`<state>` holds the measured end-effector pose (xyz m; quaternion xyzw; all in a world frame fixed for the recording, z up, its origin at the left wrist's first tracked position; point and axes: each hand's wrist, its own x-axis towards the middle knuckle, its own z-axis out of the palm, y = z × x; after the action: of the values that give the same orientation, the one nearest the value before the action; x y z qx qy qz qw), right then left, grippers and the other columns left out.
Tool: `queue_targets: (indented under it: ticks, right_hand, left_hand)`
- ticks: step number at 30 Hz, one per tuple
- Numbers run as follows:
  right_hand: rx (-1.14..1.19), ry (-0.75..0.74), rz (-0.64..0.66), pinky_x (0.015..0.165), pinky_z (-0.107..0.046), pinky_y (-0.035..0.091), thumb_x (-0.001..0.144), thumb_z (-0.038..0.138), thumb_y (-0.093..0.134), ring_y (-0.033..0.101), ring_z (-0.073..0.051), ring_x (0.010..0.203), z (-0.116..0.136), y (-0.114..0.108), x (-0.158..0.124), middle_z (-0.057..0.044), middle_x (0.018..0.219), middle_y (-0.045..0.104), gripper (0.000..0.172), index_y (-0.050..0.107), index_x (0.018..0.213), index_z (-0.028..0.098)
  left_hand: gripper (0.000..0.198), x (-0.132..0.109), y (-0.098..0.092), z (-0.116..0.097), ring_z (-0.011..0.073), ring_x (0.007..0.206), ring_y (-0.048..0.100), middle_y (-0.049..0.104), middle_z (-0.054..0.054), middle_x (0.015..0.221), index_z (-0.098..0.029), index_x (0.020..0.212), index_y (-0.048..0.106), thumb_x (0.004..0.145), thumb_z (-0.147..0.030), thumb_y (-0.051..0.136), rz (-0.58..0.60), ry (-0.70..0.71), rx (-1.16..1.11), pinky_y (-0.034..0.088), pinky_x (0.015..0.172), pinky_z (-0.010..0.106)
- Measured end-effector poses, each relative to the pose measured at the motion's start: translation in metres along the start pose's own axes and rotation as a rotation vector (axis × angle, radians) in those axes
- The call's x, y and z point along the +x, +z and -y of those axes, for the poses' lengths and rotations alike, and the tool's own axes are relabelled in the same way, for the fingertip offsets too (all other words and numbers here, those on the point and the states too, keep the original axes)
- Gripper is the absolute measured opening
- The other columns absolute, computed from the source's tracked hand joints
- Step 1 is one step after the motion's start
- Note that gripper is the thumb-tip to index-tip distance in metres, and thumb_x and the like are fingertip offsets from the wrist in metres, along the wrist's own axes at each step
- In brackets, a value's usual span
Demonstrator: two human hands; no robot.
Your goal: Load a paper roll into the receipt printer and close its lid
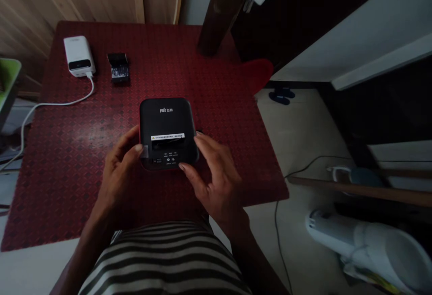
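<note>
A black square device (168, 124) with rounded corners, which looks like a small printer, is between my hands above the front middle of the table. Its upper face has a narrow slot, a white warning label above that slot and several small marks near the front edge. A translucent strip (145, 152) sticks out at its left side. My left hand (120, 169) grips the left edge, thumb on the strip and fingers partly hidden beside the device. My right hand (216, 173) holds the right front corner, its thumb at the front edge and fingertips against the right side.
On the red patterned table (84, 160) lie a white power bank (78, 54) with a white cable (60, 103) and a small black open case (119, 67). A tall dark bottle (221, 11) stands at the back. A red stool (259, 74) is beyond the right edge.
</note>
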<state>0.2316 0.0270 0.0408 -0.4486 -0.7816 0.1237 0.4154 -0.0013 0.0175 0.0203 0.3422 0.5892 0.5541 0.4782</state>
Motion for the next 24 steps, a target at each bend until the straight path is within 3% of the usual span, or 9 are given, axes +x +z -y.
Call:
queue_targets:
  ticks: [3,8,14,24]
  right_hand:
    - [0.019,0.069,-0.021,0.109,-0.051,0.078,0.118,0.035,0.081,0.086,-0.033,0.136,-0.001,-0.001,-0.010,-0.020,0.152,0.085,0.058,0.063,0.173,0.024]
    - [-0.022,0.155,-0.049,0.090,-0.047,0.079,0.108,0.054,0.094,0.088,-0.029,0.100,-0.005,0.008,-0.017,-0.018,0.136,0.089,0.076,0.062,0.170,0.023]
    - [-0.041,0.224,0.029,0.080,-0.043,0.077,0.106,0.041,0.096,0.086,-0.026,0.084,-0.009,0.010,-0.021,-0.008,0.111,0.091,0.047,0.075,0.145,0.024]
    - [-0.003,0.252,0.025,0.078,-0.037,0.075,0.108,0.038,0.095,0.086,-0.023,0.081,-0.002,0.012,-0.021,-0.008,0.112,0.092,0.043,0.076,0.144,0.023]
  left_hand:
    - [0.057,-0.005,-0.001,-0.003,0.0376,0.141,0.083,0.089,0.009,0.147,-0.033,0.148,0.089,0.096,-0.054,0.098,-0.020,-0.005,0.041,0.070,0.116,0.047]
    - [0.051,-0.006,0.003,-0.008,0.0388,0.140,0.083,0.089,0.009,0.145,-0.031,0.145,0.090,0.098,-0.051,0.094,-0.037,0.003,0.068,0.070,0.117,0.050]
    - [0.049,-0.003,0.001,-0.006,0.0393,0.139,0.082,0.090,0.008,0.140,-0.033,0.142,0.090,0.095,-0.047,0.095,-0.016,-0.024,0.027,0.070,0.115,0.051]
    - [0.048,-0.003,0.001,-0.008,0.0329,0.125,0.085,0.090,0.005,0.138,-0.032,0.144,0.090,0.097,-0.039,0.088,-0.045,-0.027,0.048,0.069,0.102,0.041]
